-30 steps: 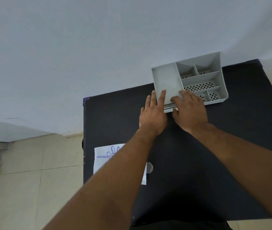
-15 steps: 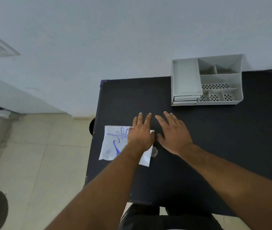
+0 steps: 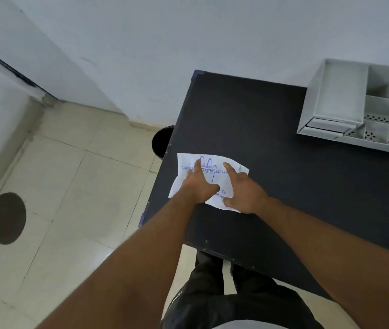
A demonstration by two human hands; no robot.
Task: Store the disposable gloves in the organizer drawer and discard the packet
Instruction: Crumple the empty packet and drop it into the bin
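Observation:
A white glove packet (image 3: 213,162) with blue print lies crumpled near the left edge of the black table (image 3: 295,186). My left hand (image 3: 197,187) is on its left half, index finger stretched out and thumb pressed onto the paper. My right hand (image 3: 244,192) covers its right edge, with curled fingers and the thumb at the lower corner. The grey organizer (image 3: 315,96) stands at the table's far right, its small drawer (image 3: 326,125) at the front nearly shut. No loose gloves are visible.
A black bin (image 3: 161,143) stands on the floor against the table's left edge. The tiled floor to the left has a dark round patch (image 3: 7,218). A white wall runs behind the table. My dark-trousered legs (image 3: 212,293) are at the table's near edge.
Both hands left the organizer drawer and came back and left to the packet. They now lie on it, and it has gone from flat to crumpled. The view has swung left.

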